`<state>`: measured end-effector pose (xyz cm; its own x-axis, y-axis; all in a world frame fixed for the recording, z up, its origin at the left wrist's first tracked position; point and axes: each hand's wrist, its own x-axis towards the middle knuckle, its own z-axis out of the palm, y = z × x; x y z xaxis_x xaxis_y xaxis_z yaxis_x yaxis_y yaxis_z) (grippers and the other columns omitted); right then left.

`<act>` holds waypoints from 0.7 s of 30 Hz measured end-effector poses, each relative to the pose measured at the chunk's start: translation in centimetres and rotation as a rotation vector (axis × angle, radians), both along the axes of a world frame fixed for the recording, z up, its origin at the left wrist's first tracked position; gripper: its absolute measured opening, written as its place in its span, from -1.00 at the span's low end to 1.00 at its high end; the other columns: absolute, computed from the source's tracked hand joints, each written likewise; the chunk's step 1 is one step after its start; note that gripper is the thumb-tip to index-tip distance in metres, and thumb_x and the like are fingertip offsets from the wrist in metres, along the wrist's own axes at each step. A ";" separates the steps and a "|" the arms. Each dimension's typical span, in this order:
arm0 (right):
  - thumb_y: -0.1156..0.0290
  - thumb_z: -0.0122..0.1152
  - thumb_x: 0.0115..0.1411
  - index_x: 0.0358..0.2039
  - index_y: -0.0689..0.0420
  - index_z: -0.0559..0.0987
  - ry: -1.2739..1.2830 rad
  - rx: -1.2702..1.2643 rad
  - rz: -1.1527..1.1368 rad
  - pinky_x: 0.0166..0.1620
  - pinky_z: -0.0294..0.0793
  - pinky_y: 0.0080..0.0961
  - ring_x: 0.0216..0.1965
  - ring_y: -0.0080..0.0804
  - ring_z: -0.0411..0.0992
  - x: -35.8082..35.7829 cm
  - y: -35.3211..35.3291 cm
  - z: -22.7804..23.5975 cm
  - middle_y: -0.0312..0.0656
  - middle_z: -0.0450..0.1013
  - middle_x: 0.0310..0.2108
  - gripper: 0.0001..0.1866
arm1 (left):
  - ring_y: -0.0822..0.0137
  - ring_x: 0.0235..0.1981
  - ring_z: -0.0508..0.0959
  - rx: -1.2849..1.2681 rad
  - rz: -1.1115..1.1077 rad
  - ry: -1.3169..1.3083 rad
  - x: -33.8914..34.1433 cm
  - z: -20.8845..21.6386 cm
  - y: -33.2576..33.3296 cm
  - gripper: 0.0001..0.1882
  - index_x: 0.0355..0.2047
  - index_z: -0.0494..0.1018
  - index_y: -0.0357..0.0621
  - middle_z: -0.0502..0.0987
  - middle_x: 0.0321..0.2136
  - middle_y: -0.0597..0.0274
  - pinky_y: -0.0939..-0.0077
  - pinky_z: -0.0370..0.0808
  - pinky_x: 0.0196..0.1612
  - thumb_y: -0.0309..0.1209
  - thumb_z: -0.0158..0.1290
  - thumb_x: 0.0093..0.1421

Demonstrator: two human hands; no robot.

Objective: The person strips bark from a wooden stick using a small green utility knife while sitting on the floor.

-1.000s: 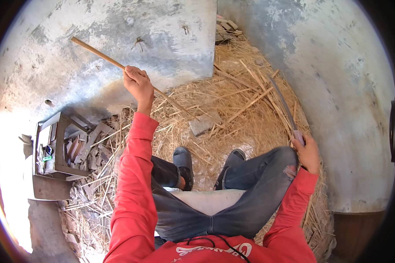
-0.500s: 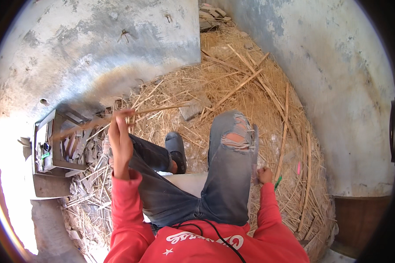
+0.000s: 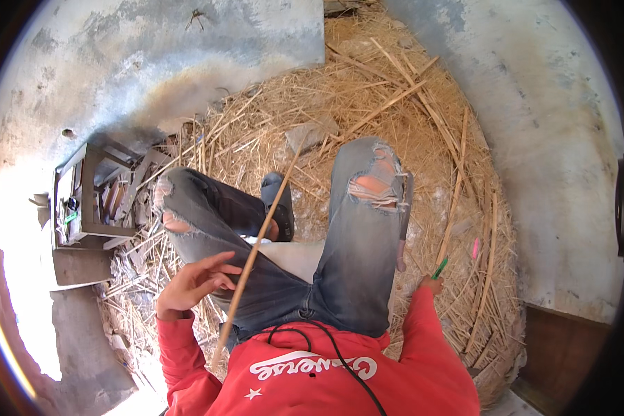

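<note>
My left hand is open, with its fingers spread above my left thigh. A long, thin wooden stick slants across beside its fingertips, from near my hoodie's hem towards the straw beyond my knees. The fingers are not wrapped around it; whether they touch it I cannot tell. Low beside my right thigh, my right hand is closed at the lower end of a slim green object among the straw. The fingers are small and partly hidden here. A slim pink object lies just to the right.
Straw and long split sticks cover the floor. A flat grey block lies beyond my knees. At the left, a wooden frame holds scraps. Weathered walls rise at far left and right. I sit on a pale seat.
My left hand has come down and back, its fingers now spread. The stick has swung from roughly crosswise to slanting away from me. My right hand has moved to the green object.
</note>
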<state>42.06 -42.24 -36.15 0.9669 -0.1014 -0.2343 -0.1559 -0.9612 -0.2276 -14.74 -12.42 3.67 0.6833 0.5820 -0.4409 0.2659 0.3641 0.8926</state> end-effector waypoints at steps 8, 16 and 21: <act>0.46 0.19 0.15 0.17 0.23 0.40 0.032 0.126 0.040 0.09 0.50 -0.10 0.02 0.20 0.52 2.2 -2.3 -2.9 0.21 0.54 -0.04 -0.46 | 0.07 -0.31 0.68 0.791 0.058 0.538 8.7 -4.6 -4.0 -0.33 0.23 0.37 -0.26 0.60 -0.24 -0.06 0.23 0.61 -0.26 -0.15 0.25 0.21; 0.44 0.08 0.27 0.10 0.25 0.50 0.166 0.258 -0.085 -0.08 0.54 -0.06 -0.17 0.06 0.59 3.2 -3.2 -6.0 0.15 0.53 -0.09 -0.61 | -0.01 -0.36 0.67 0.880 -0.311 0.906 11.4 -9.5 -4.8 -0.26 0.25 0.31 -0.20 0.62 -0.31 0.04 0.10 0.59 -0.31 -0.08 0.25 0.16; 0.34 0.04 0.33 0.18 0.25 0.48 0.186 0.568 -0.405 -0.10 0.54 -0.07 -0.15 0.00 0.60 -3.7 1.2 -0.6 0.13 0.52 -0.05 -0.55 | 0.32 -0.53 0.63 0.435 -0.086 0.500 8.3 -7.3 -2.4 -0.37 0.32 0.27 -0.27 0.64 -0.31 0.05 0.43 0.56 -0.47 -0.34 0.18 0.30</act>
<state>38.37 -41.00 -36.71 0.8182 -0.2574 -0.5140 -0.5597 -0.5610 -0.6099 -6.44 -14.81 -3.63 0.5092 0.7311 -0.4541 0.6977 -0.0418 0.7151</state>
